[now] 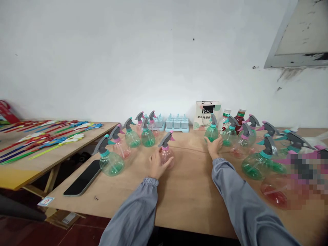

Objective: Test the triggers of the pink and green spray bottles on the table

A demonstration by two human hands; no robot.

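Tabletop (189, 191): left hand (156, 165) cups pink bottle (167, 154), right hand (214, 146) beside green bottle (211, 132).

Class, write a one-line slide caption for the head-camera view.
Left hand cups a clear pink plastic spray bottle; right hand touches a clear green plastic spray bottle on a plywood table.

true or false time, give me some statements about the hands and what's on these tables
1. The left hand cups a pink spray bottle. True.
2. The right hand holds the phone. False: it touches a green spray bottle; the phone lies untouched near the left edge of the main table.
3. Light blue trays stand at the back by the wall. True.
4. The side table on the left carries spray bottles. False: it carries long colourful sticks.
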